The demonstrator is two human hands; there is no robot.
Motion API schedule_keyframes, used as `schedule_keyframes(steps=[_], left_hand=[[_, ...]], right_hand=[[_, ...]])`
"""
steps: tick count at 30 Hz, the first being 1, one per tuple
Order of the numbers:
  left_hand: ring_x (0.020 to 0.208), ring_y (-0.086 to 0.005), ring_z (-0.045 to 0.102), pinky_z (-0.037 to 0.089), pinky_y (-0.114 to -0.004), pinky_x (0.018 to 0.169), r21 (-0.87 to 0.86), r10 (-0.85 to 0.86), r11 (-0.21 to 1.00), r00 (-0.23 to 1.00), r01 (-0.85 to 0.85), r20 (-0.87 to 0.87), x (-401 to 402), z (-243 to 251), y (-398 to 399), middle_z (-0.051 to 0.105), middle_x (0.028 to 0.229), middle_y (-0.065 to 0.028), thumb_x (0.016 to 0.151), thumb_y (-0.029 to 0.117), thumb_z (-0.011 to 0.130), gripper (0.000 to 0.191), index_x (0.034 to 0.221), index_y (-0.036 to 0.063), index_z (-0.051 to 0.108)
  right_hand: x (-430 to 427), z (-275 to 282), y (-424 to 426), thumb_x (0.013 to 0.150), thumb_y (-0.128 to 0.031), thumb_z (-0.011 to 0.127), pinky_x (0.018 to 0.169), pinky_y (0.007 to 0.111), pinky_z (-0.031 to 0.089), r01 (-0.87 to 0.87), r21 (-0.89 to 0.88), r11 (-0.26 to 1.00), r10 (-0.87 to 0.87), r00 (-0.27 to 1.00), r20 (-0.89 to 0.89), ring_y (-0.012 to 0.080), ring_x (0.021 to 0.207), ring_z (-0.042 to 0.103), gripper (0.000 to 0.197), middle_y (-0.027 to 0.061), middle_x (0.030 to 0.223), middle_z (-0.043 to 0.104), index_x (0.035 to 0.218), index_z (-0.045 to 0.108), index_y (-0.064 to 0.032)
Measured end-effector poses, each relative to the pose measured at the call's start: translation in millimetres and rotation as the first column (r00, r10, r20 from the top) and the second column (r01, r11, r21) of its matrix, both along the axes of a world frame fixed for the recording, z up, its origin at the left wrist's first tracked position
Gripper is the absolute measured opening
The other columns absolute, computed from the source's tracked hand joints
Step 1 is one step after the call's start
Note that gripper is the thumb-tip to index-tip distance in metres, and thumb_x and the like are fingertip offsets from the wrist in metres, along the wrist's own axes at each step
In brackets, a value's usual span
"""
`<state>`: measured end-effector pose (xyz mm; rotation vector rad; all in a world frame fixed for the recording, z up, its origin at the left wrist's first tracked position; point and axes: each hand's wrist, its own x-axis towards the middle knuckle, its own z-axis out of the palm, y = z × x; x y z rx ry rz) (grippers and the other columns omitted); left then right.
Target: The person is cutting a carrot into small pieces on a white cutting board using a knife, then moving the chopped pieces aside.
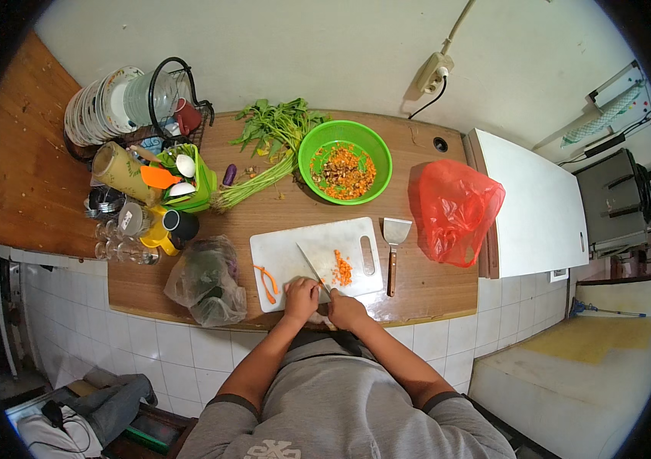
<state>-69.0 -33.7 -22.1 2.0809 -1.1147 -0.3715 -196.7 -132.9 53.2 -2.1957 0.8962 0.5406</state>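
Observation:
A white plastic cutting board [279, 249] lies near the counter's front edge. My right hand [348, 310] grips a kitchen knife [310, 263] by its handle, the blade pointing up and left across the board. Beside the blade, my left hand [301, 298] rests at the board's lower edge with curled fingers; whatever may be under them is hidden. Diced carrot [342, 268] sits in a small heap right of the knife. On the board's left side lie thin carrot strips [268, 282]. Behind the board, a green plastic basket [380, 186] holds chopped orange and brown pieces.
A spatula [392, 269] lies right of the board, near a red plastic bag [457, 212]. At left are a clear plastic bag [208, 287], a black cup [182, 225] and a green utensil holder [206, 181]. Leafy greens [274, 166] and a dish rack [193, 92] stand farther back.

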Motion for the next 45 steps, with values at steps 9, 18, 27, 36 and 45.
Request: schedule_keyframes(steps=[9,18,27,36,45], left_hand=[[0.093,-0.0336,0.065,0.042,-0.050,0.084,-0.003,-0.045,0.999,0.999,0.045,-0.017,4.1,-12.6,2.5,0.068,0.092,-0.0104,0.085,0.013,0.068,0.005,0.088,0.0088,0.068],[0.094,-0.0360,0.064,0.043,-0.051,0.088,-0.003,-0.074,0.997,0.997,0.074,0.014,3.2,-9.6,0.2,0.067,0.092,-0.0130,0.085,0.011,0.067,0.006,0.089,0.0075,0.067],[0.093,-0.0352,0.063,0.044,-0.050,0.088,-0.054,-0.088,0.994,0.993,0.092,0.077,3.9,-8.2,6.4,0.066,0.091,-0.0121,0.083,0.009,0.067,0.007,0.089,0.0077,0.067],[0.093,-0.0340,0.063,0.044,-0.049,0.088,-0.036,-0.111,0.993,0.991,0.114,0.079,5.3,-9.9,6.3,0.065,0.089,-0.0115,0.082,0.009,0.067,0.005,0.087,0.0072,0.065],[0.092,-0.0343,0.064,0.044,-0.050,0.088,0.045,-0.111,0.993,0.991,0.108,0.074,4.3,-0.6,3.6,0.066,0.088,-0.0124,0.082,0.011,0.067,0.004,0.084,0.0078,0.066]], right_hand=[[1.6,-5.8,5.4,0.099,-0.024,0.050,0.082,0.058,0.053,-0.001,0.016,1.000,0.001,1.000,-0.021,0.0491,0.090,0.069,0.027,0.0301,0.094,0.070,0.114,0.048,-0.0012],[-2.6,-33.1,11.5,0.096,-0.021,0.053,0.075,0.058,0.054,0.043,-0.011,0.999,-0.041,0.986,0.162,0.0482,0.085,0.070,0.028,0.0322,0.088,0.069,0.113,0.048,0.0002],[15.2,-5.3,-2.8,0.094,-0.019,0.054,0.073,0.057,0.055,0.002,-0.029,1.000,0.001,0.993,0.122,0.0474,0.083,0.070,0.029,0.0301,0.088,0.070,0.115,0.049,0.0005],[11.9,0.8,-3.2,0.096,-0.020,0.052,0.081,0.056,0.054,-0.020,0.029,0.999,0.019,0.998,0.058,0.0467,0.090,0.070,0.030,0.0312,0.093,0.070,0.117,0.049,0.0006],[11.5,-16.1,8.0,0.094,-0.021,0.053,0.076,0.055,0.055,0.004,-0.033,0.999,0.000,0.994,0.111,0.0461,0.087,0.071,0.030,0.0283,0.092,0.071,0.114,0.050,0.0008]])
